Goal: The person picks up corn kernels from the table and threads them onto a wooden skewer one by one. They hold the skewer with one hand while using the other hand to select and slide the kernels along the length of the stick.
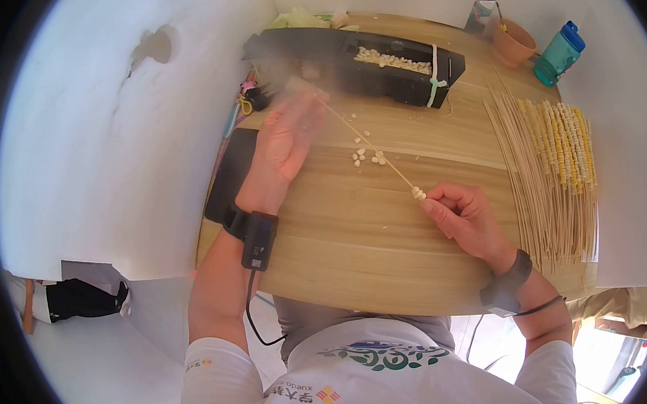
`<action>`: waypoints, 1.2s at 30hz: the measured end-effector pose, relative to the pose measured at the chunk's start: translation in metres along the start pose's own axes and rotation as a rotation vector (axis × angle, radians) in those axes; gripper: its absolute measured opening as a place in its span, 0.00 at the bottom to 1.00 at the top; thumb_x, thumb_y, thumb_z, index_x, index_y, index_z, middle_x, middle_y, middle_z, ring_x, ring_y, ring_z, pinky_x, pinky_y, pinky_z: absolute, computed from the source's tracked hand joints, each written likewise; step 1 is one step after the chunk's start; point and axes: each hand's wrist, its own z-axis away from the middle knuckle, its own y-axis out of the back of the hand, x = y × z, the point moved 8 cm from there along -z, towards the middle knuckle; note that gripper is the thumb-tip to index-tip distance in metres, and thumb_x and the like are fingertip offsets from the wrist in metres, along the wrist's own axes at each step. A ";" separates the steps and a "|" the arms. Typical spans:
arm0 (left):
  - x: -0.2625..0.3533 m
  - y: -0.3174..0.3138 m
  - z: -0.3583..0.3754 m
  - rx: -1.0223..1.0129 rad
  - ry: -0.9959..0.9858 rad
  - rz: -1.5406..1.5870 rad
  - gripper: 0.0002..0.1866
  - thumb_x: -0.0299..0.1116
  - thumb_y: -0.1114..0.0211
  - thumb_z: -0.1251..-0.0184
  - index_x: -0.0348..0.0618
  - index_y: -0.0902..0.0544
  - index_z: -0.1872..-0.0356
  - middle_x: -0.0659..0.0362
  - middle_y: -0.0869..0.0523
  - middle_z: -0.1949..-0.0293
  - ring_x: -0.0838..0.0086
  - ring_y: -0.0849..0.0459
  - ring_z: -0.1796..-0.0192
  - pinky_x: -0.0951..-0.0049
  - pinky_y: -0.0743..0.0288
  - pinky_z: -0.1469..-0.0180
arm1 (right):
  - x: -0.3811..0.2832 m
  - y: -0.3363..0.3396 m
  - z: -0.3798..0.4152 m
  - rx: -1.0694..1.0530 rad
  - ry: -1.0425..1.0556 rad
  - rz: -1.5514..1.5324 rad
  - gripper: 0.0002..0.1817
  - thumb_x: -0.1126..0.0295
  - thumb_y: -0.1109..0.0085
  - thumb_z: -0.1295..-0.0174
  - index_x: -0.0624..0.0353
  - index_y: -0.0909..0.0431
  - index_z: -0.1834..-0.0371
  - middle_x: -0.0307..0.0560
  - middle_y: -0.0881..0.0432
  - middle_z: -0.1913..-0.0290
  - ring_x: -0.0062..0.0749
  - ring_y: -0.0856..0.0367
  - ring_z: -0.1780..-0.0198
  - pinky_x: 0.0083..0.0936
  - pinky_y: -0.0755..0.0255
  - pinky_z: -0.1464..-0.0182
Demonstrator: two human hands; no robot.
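Head view. The black trough (350, 34) lies along the far side of the tabletop (326, 246). Its right-hand compartment contains a heap of pale pieces (392, 59); a light cord (435, 80) is tied around the right end. Contents at the left end are obscured by haze. At the far right stands a terracotta pot (514, 44); its contents cannot be determined. A teal bottle (556, 58) with a blue cap is located just beside it.

The thin stick (368, 147) is suspended diagonally above the tabletop between both hands. Several pale pieces are threaded at its near end, where the thumb and index finger of the right hand (466, 215) pinch it. The left hand (287, 134) is at the far end; haze prevents confirmation of its grip.

Loose pieces (361, 155) lie beyond the stick's midsection. Bare sticks (519, 183) and filled skewers (563, 143) occupy the right side. A flat black object (231, 170) lies at the left edge, partly covered by the left forearm.
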 end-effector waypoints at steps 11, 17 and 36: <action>0.004 -0.004 0.000 -0.045 -0.046 -0.067 0.08 0.26 0.37 0.30 0.38 0.18 0.54 0.53 0.13 0.54 0.80 0.16 0.60 0.79 0.21 0.53 | -0.002 0.001 0.000 0.001 0.004 0.021 0.09 0.69 0.43 0.29 0.62 0.23 0.66 0.24 0.36 0.83 0.07 0.45 0.81 0.15 0.53 0.79; 0.001 -0.005 0.000 -0.039 -0.060 -0.071 0.08 0.26 0.38 0.30 0.38 0.18 0.53 0.53 0.13 0.54 0.80 0.16 0.60 0.79 0.22 0.53 | -0.003 0.000 0.000 -0.005 -0.002 0.020 0.09 0.69 0.43 0.29 0.62 0.23 0.66 0.24 0.36 0.84 0.07 0.44 0.81 0.14 0.52 0.80; -0.008 -0.006 0.002 -0.061 0.054 0.032 0.10 0.32 0.38 0.29 0.37 0.18 0.53 0.58 0.14 0.57 0.81 0.18 0.61 0.76 0.22 0.55 | -0.003 0.002 0.001 0.038 0.021 0.063 0.09 0.69 0.43 0.29 0.63 0.22 0.65 0.25 0.36 0.83 0.08 0.45 0.81 0.15 0.52 0.79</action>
